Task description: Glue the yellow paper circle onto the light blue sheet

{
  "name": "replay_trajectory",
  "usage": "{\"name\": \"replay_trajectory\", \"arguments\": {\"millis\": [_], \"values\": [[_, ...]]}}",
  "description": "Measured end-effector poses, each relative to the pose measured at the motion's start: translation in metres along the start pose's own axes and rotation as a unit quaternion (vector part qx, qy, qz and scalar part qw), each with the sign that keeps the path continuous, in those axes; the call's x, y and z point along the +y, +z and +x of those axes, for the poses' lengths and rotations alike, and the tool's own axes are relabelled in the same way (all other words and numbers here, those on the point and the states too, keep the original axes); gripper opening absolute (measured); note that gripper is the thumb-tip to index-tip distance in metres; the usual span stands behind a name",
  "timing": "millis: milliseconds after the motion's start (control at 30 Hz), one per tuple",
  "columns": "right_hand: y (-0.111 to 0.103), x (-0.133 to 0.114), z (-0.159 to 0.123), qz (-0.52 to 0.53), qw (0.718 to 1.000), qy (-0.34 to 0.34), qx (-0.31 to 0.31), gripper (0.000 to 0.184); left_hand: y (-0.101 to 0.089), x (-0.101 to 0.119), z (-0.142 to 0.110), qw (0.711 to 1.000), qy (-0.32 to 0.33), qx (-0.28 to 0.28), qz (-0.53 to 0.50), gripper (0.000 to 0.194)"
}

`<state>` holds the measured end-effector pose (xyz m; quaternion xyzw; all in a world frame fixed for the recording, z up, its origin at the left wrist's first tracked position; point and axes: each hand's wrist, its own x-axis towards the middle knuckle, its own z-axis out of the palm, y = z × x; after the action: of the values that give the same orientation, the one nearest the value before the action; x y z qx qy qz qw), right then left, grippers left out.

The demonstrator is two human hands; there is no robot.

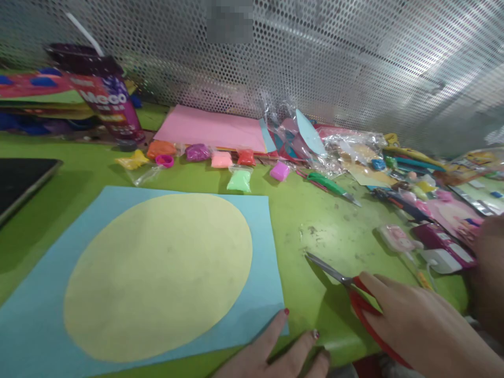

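Observation:
My right hand (417, 320) is wrapped round the red handles of a pair of scissors (331, 270), whose blades point left over the green table. The blades look closed together. At the bottom, my left hand (271, 354) has its fingers spread, one fingertip resting on the lower right corner of a blue sheet of paper (262, 231). A large pale yellow paper oval (161, 268) lies on that blue sheet, flat and reaching close to its edges. Part of my left hand is cut off by the frame's lower edge.
Several bags of coloured clay, among them a mint green one (239, 179), line the back below pink paper (212, 128). A purple cup (106, 100) with a straw stands back left, near a dark tablet (23, 181). A green-handled knife (331, 184) and another person's arm (490, 268) are right.

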<state>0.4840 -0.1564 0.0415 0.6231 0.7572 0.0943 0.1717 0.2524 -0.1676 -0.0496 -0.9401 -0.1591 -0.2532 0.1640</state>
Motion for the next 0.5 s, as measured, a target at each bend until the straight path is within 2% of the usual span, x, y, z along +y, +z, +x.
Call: {"name": "replay_trajectory", "arguments": {"millis": [167, 500], "values": [[-0.005, -0.007, 0.004, -0.006, 0.995, 0.04, -0.094, 0.016, -0.003, -0.003, 0.0, 1.0, 0.008, 0.006, 0.01, 0.033], [-0.006, -0.014, 0.007, 0.02, 0.985, 0.088, -0.148, 0.013, -0.006, -0.008, -0.001, 0.999, 0.035, 0.018, 0.009, 0.03]]}}
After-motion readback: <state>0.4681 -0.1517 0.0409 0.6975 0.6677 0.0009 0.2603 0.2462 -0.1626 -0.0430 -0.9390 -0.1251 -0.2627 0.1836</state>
